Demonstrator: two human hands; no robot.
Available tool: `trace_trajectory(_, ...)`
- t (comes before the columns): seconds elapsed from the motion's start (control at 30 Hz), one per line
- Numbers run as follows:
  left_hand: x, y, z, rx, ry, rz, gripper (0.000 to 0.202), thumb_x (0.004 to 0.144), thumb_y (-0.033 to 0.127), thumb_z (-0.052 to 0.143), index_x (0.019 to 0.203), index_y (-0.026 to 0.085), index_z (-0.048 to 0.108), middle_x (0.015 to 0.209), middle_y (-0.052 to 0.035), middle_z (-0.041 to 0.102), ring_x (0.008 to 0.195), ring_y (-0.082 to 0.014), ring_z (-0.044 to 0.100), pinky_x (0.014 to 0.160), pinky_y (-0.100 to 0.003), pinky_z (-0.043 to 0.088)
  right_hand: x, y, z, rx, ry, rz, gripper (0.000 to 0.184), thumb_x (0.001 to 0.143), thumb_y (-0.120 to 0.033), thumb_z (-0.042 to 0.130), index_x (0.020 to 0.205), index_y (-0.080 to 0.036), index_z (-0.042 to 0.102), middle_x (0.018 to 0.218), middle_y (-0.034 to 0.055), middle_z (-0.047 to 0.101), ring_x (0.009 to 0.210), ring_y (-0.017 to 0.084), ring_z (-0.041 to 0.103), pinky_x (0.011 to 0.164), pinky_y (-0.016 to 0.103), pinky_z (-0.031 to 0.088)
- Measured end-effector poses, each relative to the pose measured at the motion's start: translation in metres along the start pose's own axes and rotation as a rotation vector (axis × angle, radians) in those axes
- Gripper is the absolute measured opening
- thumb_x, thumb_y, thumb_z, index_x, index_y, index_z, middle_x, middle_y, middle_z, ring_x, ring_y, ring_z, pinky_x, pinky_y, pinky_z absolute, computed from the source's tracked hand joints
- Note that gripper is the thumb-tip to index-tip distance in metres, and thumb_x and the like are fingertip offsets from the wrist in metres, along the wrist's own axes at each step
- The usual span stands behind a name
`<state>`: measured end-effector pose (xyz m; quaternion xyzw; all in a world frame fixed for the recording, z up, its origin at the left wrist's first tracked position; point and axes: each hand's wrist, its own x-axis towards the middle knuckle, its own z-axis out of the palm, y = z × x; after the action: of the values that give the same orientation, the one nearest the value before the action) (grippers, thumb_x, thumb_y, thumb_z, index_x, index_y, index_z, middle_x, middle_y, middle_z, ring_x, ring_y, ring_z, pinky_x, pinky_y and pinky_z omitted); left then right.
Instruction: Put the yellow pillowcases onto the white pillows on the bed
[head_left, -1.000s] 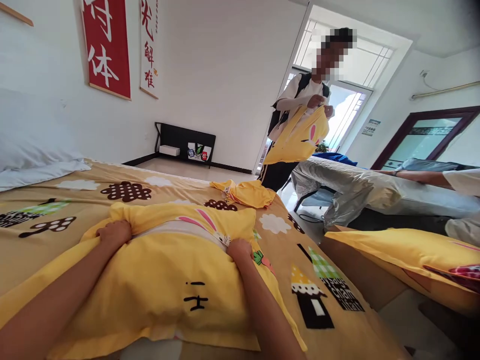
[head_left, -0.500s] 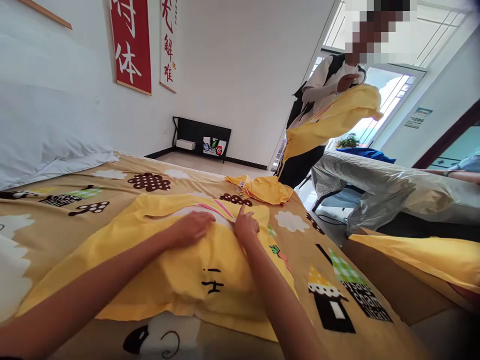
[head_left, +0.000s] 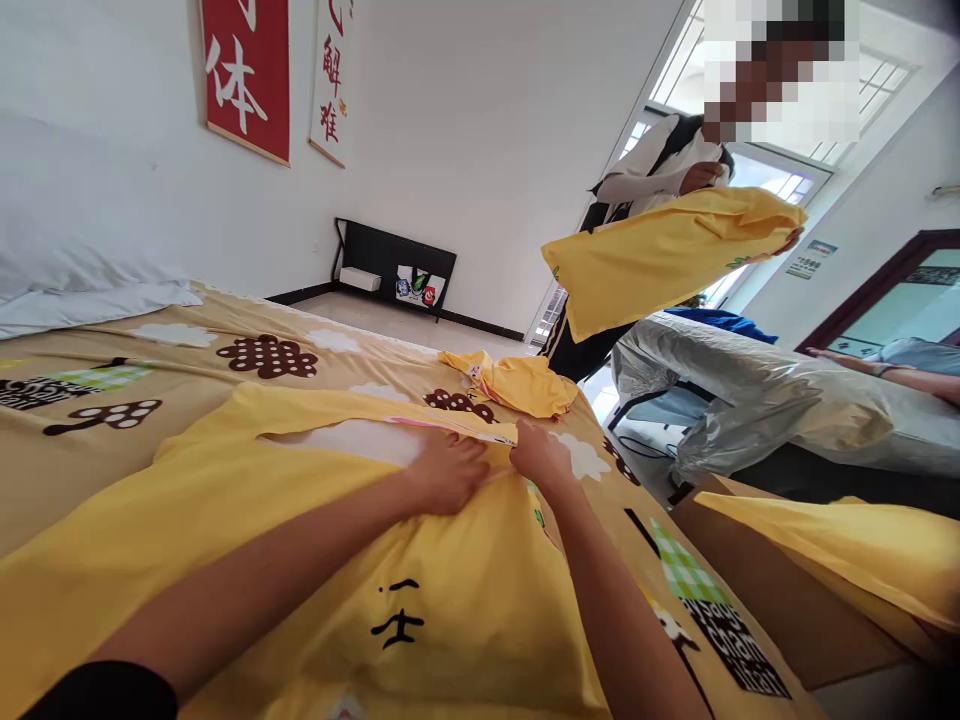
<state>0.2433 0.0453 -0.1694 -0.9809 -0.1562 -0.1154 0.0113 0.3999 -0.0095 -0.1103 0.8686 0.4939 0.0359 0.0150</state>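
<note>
A yellow pillowcase (head_left: 480, 600) with black "Hi" lettering lies spread in front of me on the patterned bed sheet (head_left: 390, 370). Along its far side a long slit gapes, and white material (head_left: 345, 440) shows inside. My left hand (head_left: 450, 472) is closed on the cloth beside the slit, its fingers bent over the edge. At the slit's right end, my right hand (head_left: 541, 458) pinches the raised edge. My fingertips are partly hidden by the cloth.
A second yellow cloth (head_left: 532, 385) lies crumpled farther up the bed. Beyond it a co-worker (head_left: 652, 170) holds up another yellow pillowcase (head_left: 667, 260). To the right are a cardboard box (head_left: 772, 590) with yellow cloth in it and a plastic-covered table (head_left: 750, 370).
Both my hands have moved right along the slit, and the right one has lifted its edge. The pillowcase has come nearer. The co-worker's pillowcase is spread wider.
</note>
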Motion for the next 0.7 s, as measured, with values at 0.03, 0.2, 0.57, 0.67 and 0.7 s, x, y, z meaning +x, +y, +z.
trace_trajectory(0.03, 0.003, 0.002, 0.012, -0.013, 0.033, 0.038, 0.039, 0.089, 0.028, 0.041, 0.121, 0.016, 0.059, 0.136, -0.0168, 0.051, 0.128, -0.0319, 0.043, 0.104, -0.049, 0.031, 0.002, -0.002, 0.001, -0.005, -0.016, -0.009, 0.03, 0.079, -0.012, 0.05, 0.107, -0.017, 0.06, 0.109, 0.0143, 0.064, 0.1, 0.026, 0.063, 0.075, 0.032, 0.044)
trace_trajectory(0.2, 0.015, -0.01, 0.043, -0.186, -0.203, -0.027, 0.041, 0.09, 0.033, 0.037, 0.127, 0.023, 0.053, 0.115, -0.0114, 0.066, 0.109, -0.0272, 0.06, 0.101, -0.052, 0.034, 0.019, -0.01, 0.015, 0.055, -0.023, -0.016, 0.026, 0.08, -0.008, 0.046, 0.099, -0.016, 0.063, 0.102, 0.0115, 0.067, 0.093, 0.023, 0.064, 0.066, 0.027, 0.04)
trace_trajectory(0.57, 0.124, 0.0, 0.085, -0.157, -0.018, -0.076, 0.049, 0.094, 0.01, 0.025, 0.139, 0.018, 0.043, 0.142, -0.0112, 0.047, 0.137, -0.0241, 0.035, 0.112, -0.043, 0.028, 0.007, 0.029, 0.02, 0.415, 0.263, -0.032, 0.049, 0.064, 0.002, 0.044, 0.102, -0.023, 0.061, 0.076, 0.0004, 0.062, 0.08, 0.016, 0.055, 0.059, 0.023, 0.025)
trace_trajectory(0.67, 0.118, -0.007, 0.101, -0.157, -0.043, -0.062, 0.043, 0.096, 0.016, 0.033, 0.136, 0.02, 0.047, 0.145, -0.0114, 0.044, 0.137, -0.0266, 0.036, 0.113, -0.046, 0.028, 0.01, 0.031, 0.024, 0.491, 0.263, -0.034, 0.045, 0.063, 0.001, 0.043, 0.095, -0.022, 0.062, 0.073, -0.0003, 0.06, 0.076, 0.015, 0.053, 0.058, 0.023, 0.025)
trace_trajectory(0.7, 0.119, -0.01, 0.102, -0.158, -0.06, -0.064, 0.04, 0.096, 0.019, 0.038, 0.134, 0.019, 0.049, 0.144, -0.0128, 0.045, 0.135, -0.0284, 0.038, 0.111, -0.048, 0.03, 0.012, 0.031, 0.025, 0.516, 0.268, -0.03, 0.042, 0.063, 0.0, 0.043, 0.093, -0.022, 0.062, 0.072, -0.0006, 0.059, 0.075, 0.015, 0.053, 0.058, 0.022, 0.025)
